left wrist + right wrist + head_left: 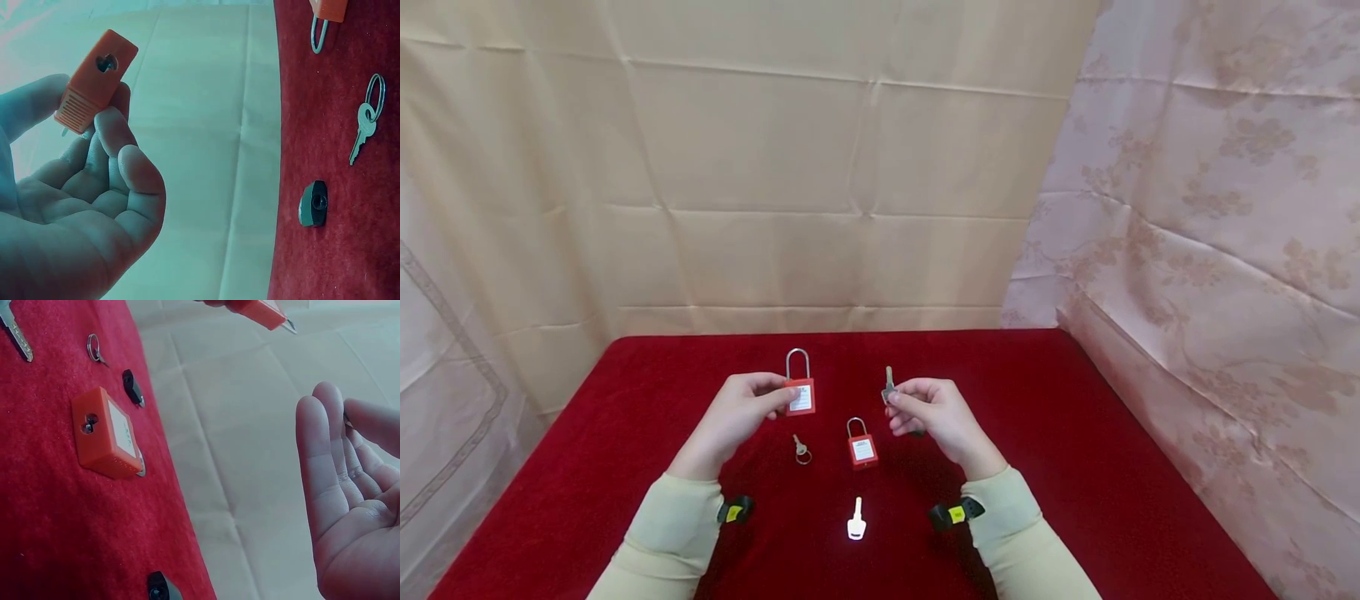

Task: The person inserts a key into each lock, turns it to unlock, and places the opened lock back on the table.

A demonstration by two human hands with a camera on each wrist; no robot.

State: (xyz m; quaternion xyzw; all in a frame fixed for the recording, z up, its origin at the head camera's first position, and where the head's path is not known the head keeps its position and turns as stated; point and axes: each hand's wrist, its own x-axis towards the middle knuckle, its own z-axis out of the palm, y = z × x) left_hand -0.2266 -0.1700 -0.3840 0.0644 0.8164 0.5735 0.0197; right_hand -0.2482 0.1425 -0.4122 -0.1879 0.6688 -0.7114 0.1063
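Observation:
My left hand (739, 417) grips a red padlock (801, 398) with a white label, pinched between thumb and fingers, its long metal shackle pointing up. In the left wrist view, the keyhole (107, 63) in its base faces the camera. A metal key (889, 380) is pinched by my right hand (936, 417), blade upward; fingers hide most of it in the right wrist view. Between and below the hands, a second red padlock (862, 451) with a shorter-looking shackle lies on the red cloth, touched by neither hand.
A small key on a ring (802, 450) lies left of the second padlock. Nearer the person is a larger, brightly lit key (857, 521). Small dark objects, one black-and-green (314, 204) and another (162, 587), rest on the red-covered table (1000, 367). A beige curtain (820, 167) hangs behind.

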